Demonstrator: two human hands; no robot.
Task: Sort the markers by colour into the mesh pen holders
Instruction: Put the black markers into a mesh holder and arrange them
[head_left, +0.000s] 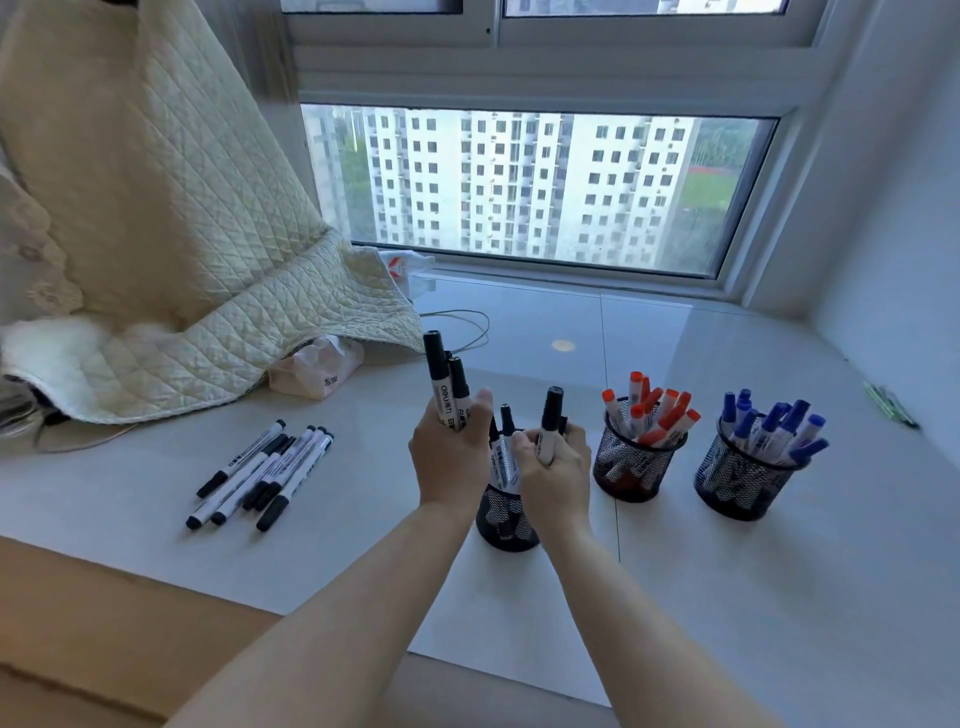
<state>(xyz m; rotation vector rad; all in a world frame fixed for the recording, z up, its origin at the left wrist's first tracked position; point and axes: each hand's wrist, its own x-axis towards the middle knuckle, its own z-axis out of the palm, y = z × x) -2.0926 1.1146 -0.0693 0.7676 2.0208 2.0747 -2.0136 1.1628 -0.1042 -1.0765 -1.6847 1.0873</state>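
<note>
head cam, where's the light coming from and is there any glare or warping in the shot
Head view: daylight enters through the window ahead, leaving the scene cool and evenly lit; the glossy sill surface mirrors the window as pale glare, with one small bright spot; the wide lens bows the window frame and stretches the forearms at the bottom edge; shadows under the mesh holders are soft.

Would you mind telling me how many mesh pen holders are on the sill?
3: black holder beneath the hands, partly hidden; red holder to its right; blue holder farthest right.
</note>
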